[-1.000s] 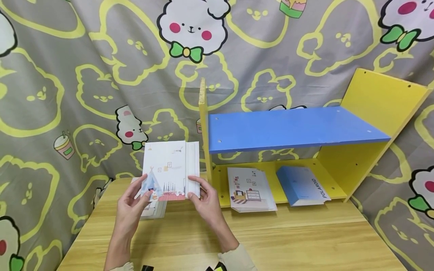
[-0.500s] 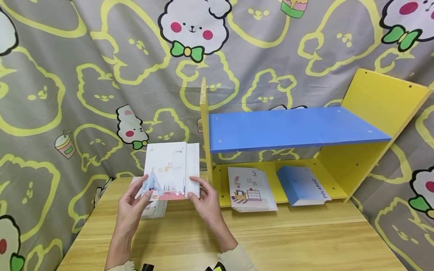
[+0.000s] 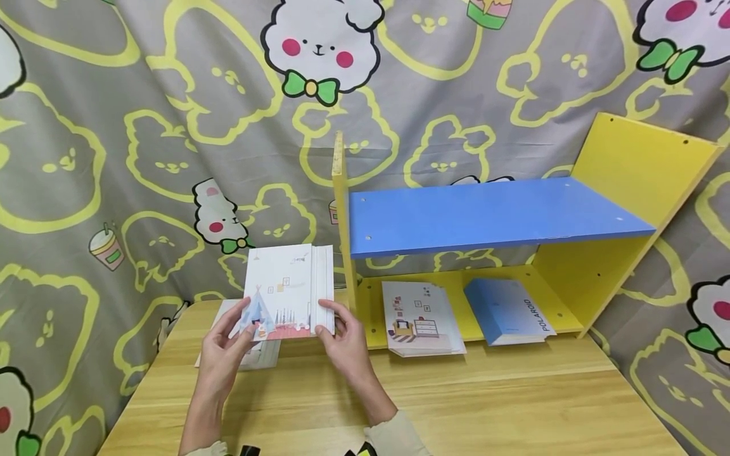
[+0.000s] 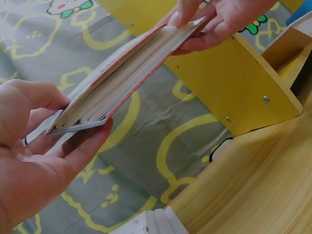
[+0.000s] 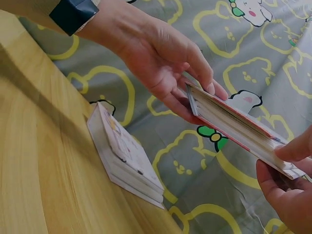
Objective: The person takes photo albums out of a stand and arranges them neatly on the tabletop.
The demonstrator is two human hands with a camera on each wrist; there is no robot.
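Note:
Both hands hold a white book [image 3: 279, 288] with a blue tent drawn on its cover, raised over the left part of the table. At its left edge the left hand [image 3: 221, 345] pinches it, thumb on the cover and fingers beneath. The right hand [image 3: 346, 339] pinches the right edge, where stepped white layers show. In the left wrist view the book's [image 4: 117, 80] lower side shows white pages between thin red-edged covers. Below and behind it, a second white book [image 5: 129, 153] lies on the table, partly hidden in the head view.
Right of the hands stands a yellow shelf unit with a blue board [image 3: 490, 212]. On its lower yellow board lie a white illustrated book [image 3: 422, 320] and a blue POLAROID book [image 3: 510, 310], both jutting over the front edge. A patterned curtain [image 3: 262, 152] hangs behind the wooden table [image 3: 485, 405].
The held book has sunk slightly and its top leans back a little more. Both hands keep their grip; the shelf's books stay put.

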